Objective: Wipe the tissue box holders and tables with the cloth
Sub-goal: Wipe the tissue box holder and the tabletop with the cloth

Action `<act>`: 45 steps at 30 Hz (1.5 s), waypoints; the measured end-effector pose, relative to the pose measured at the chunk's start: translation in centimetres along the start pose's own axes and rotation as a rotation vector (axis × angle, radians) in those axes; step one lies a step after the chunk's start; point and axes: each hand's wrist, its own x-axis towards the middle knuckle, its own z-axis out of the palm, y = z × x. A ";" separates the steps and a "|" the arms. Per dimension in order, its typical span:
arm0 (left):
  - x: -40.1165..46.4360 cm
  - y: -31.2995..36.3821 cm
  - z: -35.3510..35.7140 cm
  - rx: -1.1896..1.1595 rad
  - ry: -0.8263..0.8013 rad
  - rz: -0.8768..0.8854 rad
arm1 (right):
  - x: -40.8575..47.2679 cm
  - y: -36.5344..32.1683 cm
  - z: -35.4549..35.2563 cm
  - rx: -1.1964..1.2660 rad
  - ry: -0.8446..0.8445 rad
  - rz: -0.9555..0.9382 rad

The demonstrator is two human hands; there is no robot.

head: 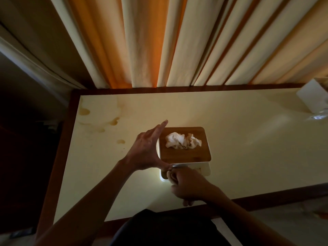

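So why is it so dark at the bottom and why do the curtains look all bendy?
Head view: the curtains glow with light behind them, so the arms and lap in front fall in shadow. The wide lens fans the folds out and tilts the table edges. Bright tissue shows clearly; the right hand is dim, and the white box at the right edge is blurry.

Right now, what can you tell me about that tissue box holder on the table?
The tissue box holder is a white box with rounded corners and a flat wooden lid. Crumpled white tissue pokes up through the lid. It sits upright on the cream table. The left hand steadies its left side; the right hand works at its near edge.
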 end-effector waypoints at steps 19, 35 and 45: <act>0.1 0.0 0.6 0.036 0.066 -0.020 | -0.4 -0.1 0.8 -0.271 0.268 -0.155; 4.4 3.0 2.2 -0.109 0.028 0.076 | -7.3 9.0 1.1 1.694 0.311 -0.003; 11.0 9.1 6.4 -0.241 0.060 0.046 | -7.0 16.1 -0.1 1.941 0.300 0.049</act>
